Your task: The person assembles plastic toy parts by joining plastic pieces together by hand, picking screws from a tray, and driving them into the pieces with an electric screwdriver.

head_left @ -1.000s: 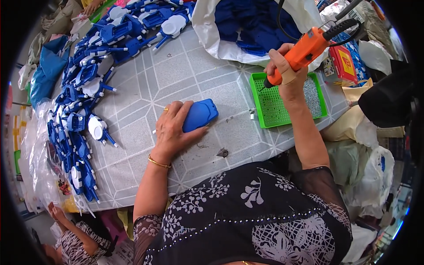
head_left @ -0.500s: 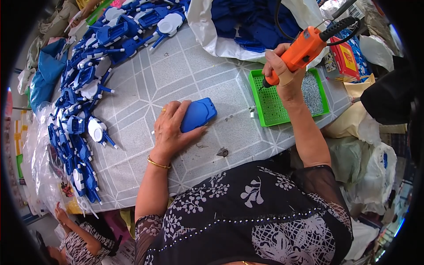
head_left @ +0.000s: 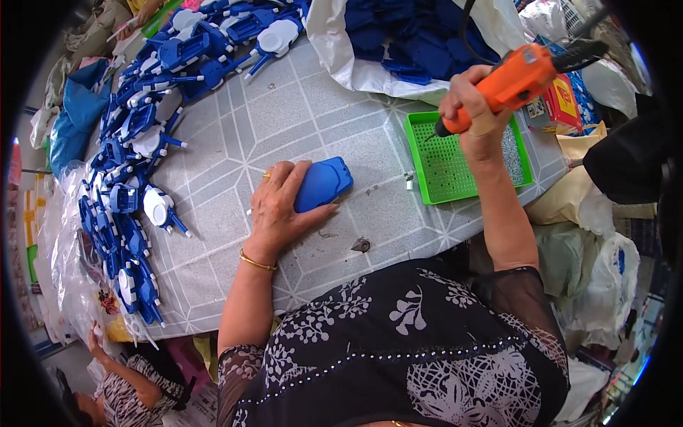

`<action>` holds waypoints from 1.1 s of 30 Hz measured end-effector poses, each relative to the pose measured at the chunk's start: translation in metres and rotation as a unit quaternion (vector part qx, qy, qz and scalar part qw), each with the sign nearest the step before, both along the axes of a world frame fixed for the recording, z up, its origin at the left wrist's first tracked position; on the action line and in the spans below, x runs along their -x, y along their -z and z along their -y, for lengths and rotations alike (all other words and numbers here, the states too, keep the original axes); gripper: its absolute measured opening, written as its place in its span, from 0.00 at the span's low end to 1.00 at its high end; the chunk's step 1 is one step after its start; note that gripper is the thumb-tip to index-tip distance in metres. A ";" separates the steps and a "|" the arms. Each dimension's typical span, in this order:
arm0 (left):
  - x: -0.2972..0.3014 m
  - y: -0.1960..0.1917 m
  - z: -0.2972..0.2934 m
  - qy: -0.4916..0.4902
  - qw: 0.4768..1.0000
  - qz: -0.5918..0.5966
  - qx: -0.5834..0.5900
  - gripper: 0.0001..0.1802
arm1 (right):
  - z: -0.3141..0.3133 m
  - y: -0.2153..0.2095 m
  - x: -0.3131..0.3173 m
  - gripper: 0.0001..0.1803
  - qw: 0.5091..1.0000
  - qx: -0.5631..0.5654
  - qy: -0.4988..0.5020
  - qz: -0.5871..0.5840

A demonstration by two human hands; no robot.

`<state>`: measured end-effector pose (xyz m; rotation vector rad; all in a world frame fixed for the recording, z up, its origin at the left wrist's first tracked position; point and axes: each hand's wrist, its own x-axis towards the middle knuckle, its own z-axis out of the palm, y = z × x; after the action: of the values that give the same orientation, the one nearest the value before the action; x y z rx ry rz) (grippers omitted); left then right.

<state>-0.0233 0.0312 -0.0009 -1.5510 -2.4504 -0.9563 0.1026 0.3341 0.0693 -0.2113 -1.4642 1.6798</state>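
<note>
Two hands: left hand [head_left: 274,206] has the blue part [head_left: 326,183], right hand [head_left: 475,117] has the orange driver [head_left: 516,78].
Blue part: lying on the tabletop [head_left: 213,235] in front of the person, left of the green tray [head_left: 477,193], smooth face up, its right end poking out past the hand.
Left fingers: partly bent and a bit spread, holding the left side of the part, thumb along the near edge. Can't tell how hard they press.
Part feel: looks like hard plastic, so probably light and stiff, no squish. Smooth face might be kinda slick, and a drop could scuff or chip the edges.
Part hold: long edges seem best, thumb on one, fingers on the other. A flat palm on top alone might let it skid.
Right fingers: wrapped closed round the driver's lower body near the dark nose, which points down over the tray. Can't tell if the tip touches anything.
Driver feel: chunky and rigid, likely the heavier of the two, with a cord [head_left: 580,57] at the top end that could tug. Low on the body looks like the sensible grip.
Screws: small grey bits [head_left: 514,160] heaped in the tray's right end, probably fiddly to pinch.
</note>
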 end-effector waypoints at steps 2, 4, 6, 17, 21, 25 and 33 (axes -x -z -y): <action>0.000 0.000 0.002 -0.007 1.000 -0.002 0.003 0.41 | 0.002 -0.014 0.001 0.12 0.999 0.026 -0.033 -0.028; 0.000 0.000 0.004 -0.018 1.000 -0.004 0.010 0.41 | 0.011 -0.026 0.003 0.11 0.996 0.057 -0.056 -0.031; 0.001 -0.001 0.002 -0.003 1.000 -0.012 0.008 0.40 | 0.026 -0.036 0.006 0.13 0.994 0.077 -0.083 0.012; -0.002 -0.004 0.001 -0.017 1.000 -0.005 0.019 0.39 | 0.087 -0.021 0.044 0.12 0.980 0.028 -0.196 0.006; -0.002 -0.002 0.001 -0.017 1.000 -0.004 0.017 0.40 | 0.093 -0.017 0.046 0.13 0.982 0.028 -0.185 0.026; -0.001 -0.001 0.002 -0.014 1.000 -0.002 0.012 0.40 | 0.095 -0.013 0.050 0.12 0.980 0.006 -0.197 0.032; 0.000 -0.002 0.001 -0.005 1.000 -0.005 0.012 0.39 | 0.095 -0.007 0.053 0.13 0.982 0.011 -0.183 0.031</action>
<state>-0.0233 0.0301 0.0013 -1.5443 -2.4705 -0.9183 0.0500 0.2395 0.0767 -0.0026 -1.6038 1.9975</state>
